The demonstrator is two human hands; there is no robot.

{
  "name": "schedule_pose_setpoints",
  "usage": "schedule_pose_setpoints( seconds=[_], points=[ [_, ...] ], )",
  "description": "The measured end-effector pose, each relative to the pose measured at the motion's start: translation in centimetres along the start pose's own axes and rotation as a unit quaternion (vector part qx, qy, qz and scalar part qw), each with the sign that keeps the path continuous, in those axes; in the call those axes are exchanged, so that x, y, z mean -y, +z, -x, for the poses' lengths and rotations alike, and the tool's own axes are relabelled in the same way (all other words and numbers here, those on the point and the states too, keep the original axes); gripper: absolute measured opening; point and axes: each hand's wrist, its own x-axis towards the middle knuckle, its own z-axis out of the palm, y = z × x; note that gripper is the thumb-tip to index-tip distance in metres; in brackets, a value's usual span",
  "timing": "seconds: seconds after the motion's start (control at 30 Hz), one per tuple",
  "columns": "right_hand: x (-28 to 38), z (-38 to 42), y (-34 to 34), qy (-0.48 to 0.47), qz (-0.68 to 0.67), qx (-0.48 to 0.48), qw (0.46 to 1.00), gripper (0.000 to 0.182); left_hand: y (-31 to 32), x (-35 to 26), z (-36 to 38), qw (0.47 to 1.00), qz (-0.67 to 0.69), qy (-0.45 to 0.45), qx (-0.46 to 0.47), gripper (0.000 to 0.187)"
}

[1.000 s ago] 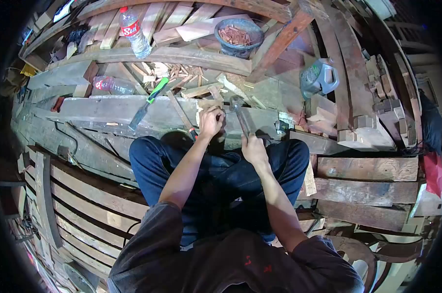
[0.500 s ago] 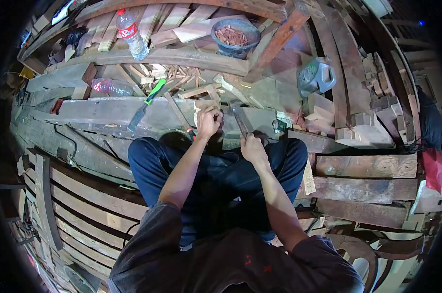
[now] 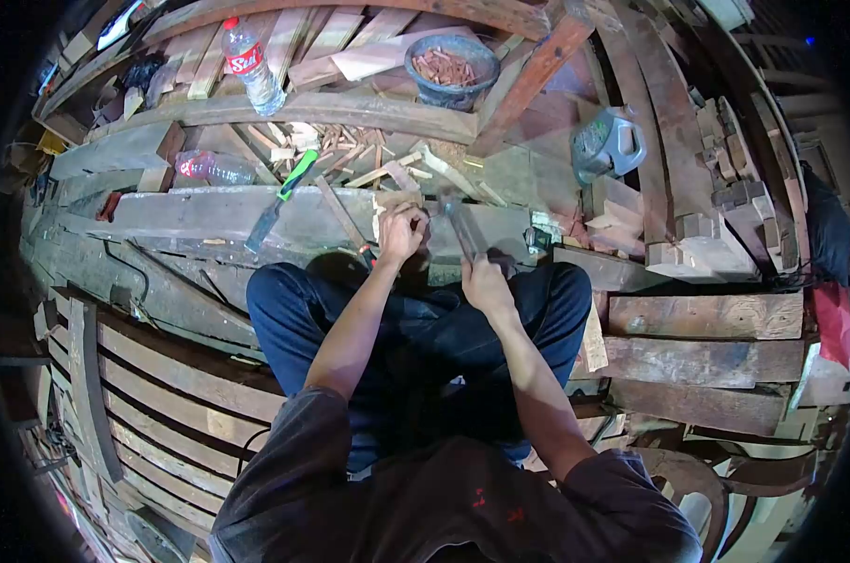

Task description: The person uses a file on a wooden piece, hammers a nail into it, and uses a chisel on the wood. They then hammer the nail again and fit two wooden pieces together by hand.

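My right hand (image 3: pixel 486 284) is wrapped round the handle of a hammer (image 3: pixel 462 230), whose head is smeared by motion above the wooden beam (image 3: pixel 331 211) in front of my knees. My left hand (image 3: pixel 403 235) is closed in a pinch over a small pale wood piece (image 3: pixel 384 201) on that beam. What its fingertips hold is hidden. Left of this hand lies a tool with a long thin shaft and a red-and-black handle (image 3: pixel 365 253). Farther left a chisel with a green handle (image 3: pixel 298 174) rests across the beam, its wide blade towards me.
Wood offcuts (image 3: pixel 350 150) lie scattered behind the beam. Beyond stand a bottle with a red label (image 3: pixel 248 68), a dark bucket of wood bits (image 3: pixel 453 75) and a grey jug (image 3: pixel 610 145). Another plastic bottle (image 3: pixel 215 168) lies on its side. Stacked timber (image 3: pixel 706 319) is at the right.
The hammer has shifted slightly and its head is now more blurred. My left hand stays in nearly the same place on the beam.
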Motion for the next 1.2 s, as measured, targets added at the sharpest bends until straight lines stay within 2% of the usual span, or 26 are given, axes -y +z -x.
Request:
schedule_pose_setpoints(
  seconds=[0.03,0.1,0.2,0.3,0.43,0.57,0.6,0.7,0.73,0.77,0.83,0.93,1.0,1.03,1.13,1.2],
  points=[
    [-0.5,-0.2,0.2,-0.003,0.020,0.018,1.000,0.040,-0.1,-0.4,0.0,0.997,0.042,-0.060,0.023,0.006],
    [-0.2,-0.4,-0.3,-0.008,0.006,-0.011,1.000,0.040,-0.2,0.1,-0.2,0.999,0.029,0.012,0.004,0.005],
    [0.5,0.8,0.5,0.016,-0.018,-0.030,0.999,0.042,-0.4,-0.2,-0.1,1.000,0.003,0.004,0.008,0.006],
    [-0.9,-0.5,1.2,-0.033,0.019,-0.003,0.999,0.040,-0.2,-0.5,-0.1,0.998,0.017,-0.048,0.024,0.003],
    [0.5,0.3,-0.1,-0.015,-0.021,-0.046,0.999,0.037,-0.3,-0.4,-0.1,0.995,0.052,-0.071,0.049,0.003],
    [-1.1,-0.7,-0.1,-0.035,-0.010,-0.013,0.999,0.039,-0.2,-0.5,-0.2,1.000,0.005,0.000,0.000,0.005],
    [-0.1,-0.5,-1.0,-0.013,-0.022,-0.011,1.000,0.040,-0.3,-0.5,-0.3,1.000,-0.003,0.016,-0.017,0.006],
    [-0.1,-0.2,0.3,0.020,-0.032,-0.028,0.999,0.041,-0.1,-0.3,0.0,1.000,0.001,0.006,-0.011,0.007],
    [-0.8,-0.3,0.8,0.007,-0.001,-0.011,1.000,0.041,-0.1,-0.6,0.1,0.998,0.004,-0.053,0.027,0.003],
    [-1.3,-0.9,0.8,-0.009,-0.002,-0.010,1.000,0.041,-0.1,-0.2,0.0,0.996,0.024,-0.065,0.052,0.004],
    [-1.2,-1.4,0.1,-0.038,-0.008,-0.004,0.999,0.041,-0.2,-0.2,0.0,0.996,0.016,-0.068,0.058,0.005],
    [0.1,-0.4,-0.9,-0.001,-0.027,-0.030,0.999,0.040,0.4,0.1,0.1,0.997,0.022,-0.066,0.043,0.005],
    [-0.3,-0.2,0.2,0.021,-0.017,-0.040,0.999,0.040,-0.1,-0.8,-0.2,1.000,-0.012,-0.013,-0.001,0.006],
    [-1.1,-0.3,1.1,0.004,-0.012,-0.032,0.999,0.039,-0.4,-1.0,-0.1,0.999,-0.030,0.016,-0.020,0.007],
    [-3.2,-2.1,1.4,-0.078,0.023,-0.049,0.996,0.039,-0.3,-0.7,0.1,1.000,-0.007,-0.016,0.015,0.007],
    [-2.4,-2.0,-0.5,0.060,-0.080,0.037,0.994,0.040,0.3,-0.1,0.1,0.997,-0.012,-0.057,0.047,0.005]
  ],
)
